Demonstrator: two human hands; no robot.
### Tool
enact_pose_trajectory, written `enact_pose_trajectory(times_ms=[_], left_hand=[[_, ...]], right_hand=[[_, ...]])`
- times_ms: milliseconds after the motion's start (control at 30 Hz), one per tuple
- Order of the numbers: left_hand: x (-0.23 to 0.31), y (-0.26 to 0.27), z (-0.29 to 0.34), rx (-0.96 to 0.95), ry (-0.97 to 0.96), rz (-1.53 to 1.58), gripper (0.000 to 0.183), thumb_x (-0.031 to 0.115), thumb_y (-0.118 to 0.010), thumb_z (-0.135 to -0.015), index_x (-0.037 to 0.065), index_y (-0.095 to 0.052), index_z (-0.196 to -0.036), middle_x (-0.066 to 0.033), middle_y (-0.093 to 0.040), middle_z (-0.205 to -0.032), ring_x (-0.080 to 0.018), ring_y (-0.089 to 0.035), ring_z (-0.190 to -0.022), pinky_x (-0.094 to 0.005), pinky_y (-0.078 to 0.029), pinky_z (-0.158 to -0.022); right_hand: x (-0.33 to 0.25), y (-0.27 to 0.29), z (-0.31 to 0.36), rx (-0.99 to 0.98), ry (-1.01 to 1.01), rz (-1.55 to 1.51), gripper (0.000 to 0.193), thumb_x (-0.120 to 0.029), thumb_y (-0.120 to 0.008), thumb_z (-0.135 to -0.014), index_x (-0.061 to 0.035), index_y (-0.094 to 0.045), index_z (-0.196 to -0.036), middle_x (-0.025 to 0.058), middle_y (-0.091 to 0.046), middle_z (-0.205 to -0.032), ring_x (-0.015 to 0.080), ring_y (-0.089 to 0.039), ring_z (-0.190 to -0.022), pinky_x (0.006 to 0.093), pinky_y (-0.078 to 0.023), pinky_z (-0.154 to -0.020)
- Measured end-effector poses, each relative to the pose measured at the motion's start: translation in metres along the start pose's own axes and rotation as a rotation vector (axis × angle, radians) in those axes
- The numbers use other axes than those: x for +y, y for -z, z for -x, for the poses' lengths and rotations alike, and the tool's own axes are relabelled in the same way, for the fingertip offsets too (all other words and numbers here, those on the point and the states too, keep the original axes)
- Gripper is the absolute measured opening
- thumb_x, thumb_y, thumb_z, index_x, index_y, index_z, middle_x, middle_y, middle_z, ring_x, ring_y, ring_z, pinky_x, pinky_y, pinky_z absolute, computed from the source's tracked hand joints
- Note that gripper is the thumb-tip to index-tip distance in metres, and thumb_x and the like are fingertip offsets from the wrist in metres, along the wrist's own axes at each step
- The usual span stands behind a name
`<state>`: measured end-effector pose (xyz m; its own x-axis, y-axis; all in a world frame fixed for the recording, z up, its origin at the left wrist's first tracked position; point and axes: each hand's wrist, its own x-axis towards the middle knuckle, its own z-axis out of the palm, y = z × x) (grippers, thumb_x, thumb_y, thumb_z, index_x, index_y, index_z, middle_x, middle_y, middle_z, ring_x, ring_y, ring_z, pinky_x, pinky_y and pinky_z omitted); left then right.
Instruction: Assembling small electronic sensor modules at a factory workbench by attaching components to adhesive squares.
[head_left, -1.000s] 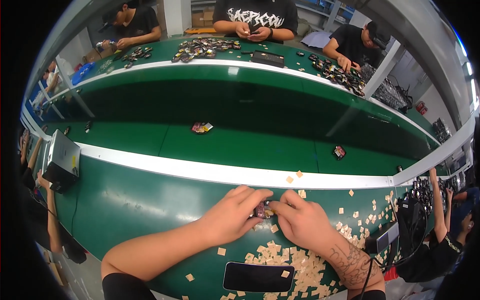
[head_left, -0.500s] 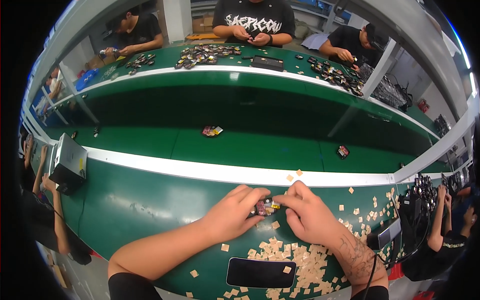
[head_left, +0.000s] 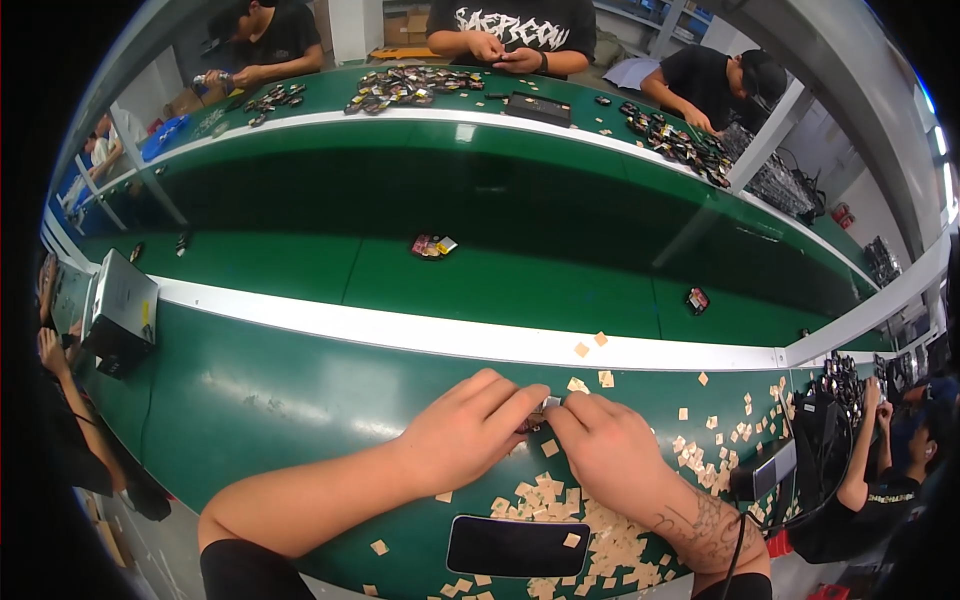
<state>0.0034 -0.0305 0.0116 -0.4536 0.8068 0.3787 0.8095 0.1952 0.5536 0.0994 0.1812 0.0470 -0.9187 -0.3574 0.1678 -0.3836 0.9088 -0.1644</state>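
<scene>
My left hand (head_left: 465, 422) grips a small electronic device (head_left: 534, 424) with a dark case, held just above the green bench. Most of the device is hidden behind my fingers. At its upper right edge shows a silver part (head_left: 551, 402), pinched by the thumb and fingertips of my right hand (head_left: 612, 445). Both hands meet around the device. A loose tan square pad (head_left: 549, 448) lies between them, and many more pads (head_left: 622, 535) are heaped below my right hand. A black phone (head_left: 517, 546) rests flat near my forearms, one pad on its screen.
Beyond a white rail (head_left: 400, 335) runs a green belt (head_left: 550, 285) carrying a few devices (head_left: 433, 247). A metal box (head_left: 122, 312) stands far left. At right are a dark boxy device (head_left: 763, 470) and its cable. Several people work at neighbouring benches.
My right hand has closed in on the device and its fingers now cover more of it. The device's red and yellow inside, visible before, is mostly hidden. The whole view has shifted slightly.
</scene>
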Motion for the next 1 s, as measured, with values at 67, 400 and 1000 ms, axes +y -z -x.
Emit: enact_pose_trajectory(times_ms=[67,400,1000], left_hand=[[0.0,-0.001,0.0,0.013,-0.008,-0.011,0.062,0.009,-0.084,-0.083,0.005,-0.059,-0.139,-0.011,-0.065,-0.109,-0.0316,-0.064,-0.102,-0.0418,-0.056,-0.088],[-0.005,0.0,0.002,-0.01,0.131,0.112,0.056,0.012,-0.087,-0.086,0.005,-0.059,-0.134,-0.0123,-0.07,-0.119,-0.0342,-0.066,-0.11,-0.0431,-0.057,-0.095],[-0.012,-0.001,0.006,-0.049,-0.073,-0.029,0.027,0.016,-0.083,-0.089,0.01,-0.075,-0.114,-0.0063,-0.07,-0.125,-0.0264,-0.068,-0.108,-0.0381,-0.059,-0.094]], right_hand=[[0.001,-0.005,0.001,0.018,-0.024,-0.039,0.022,-0.005,-0.07,-0.084,-0.0018,-0.065,-0.105,0.0078,-0.058,-0.092,0.0262,-0.07,-0.089,0.0383,-0.06,-0.074],[0.034,-0.01,0.001,0.083,-0.215,-0.789,0.024,-0.007,-0.076,-0.095,-0.0045,-0.07,-0.118,0.0105,-0.065,-0.104,0.0291,-0.071,-0.086,0.0367,-0.058,-0.074],[0.031,-0.015,-0.007,0.0,-0.25,-0.779,0.019,0.0,-0.078,-0.093,-0.0033,-0.069,-0.11,0.0018,-0.064,-0.079,0.0079,-0.049,-0.065,0.0264,-0.041,-0.061]])
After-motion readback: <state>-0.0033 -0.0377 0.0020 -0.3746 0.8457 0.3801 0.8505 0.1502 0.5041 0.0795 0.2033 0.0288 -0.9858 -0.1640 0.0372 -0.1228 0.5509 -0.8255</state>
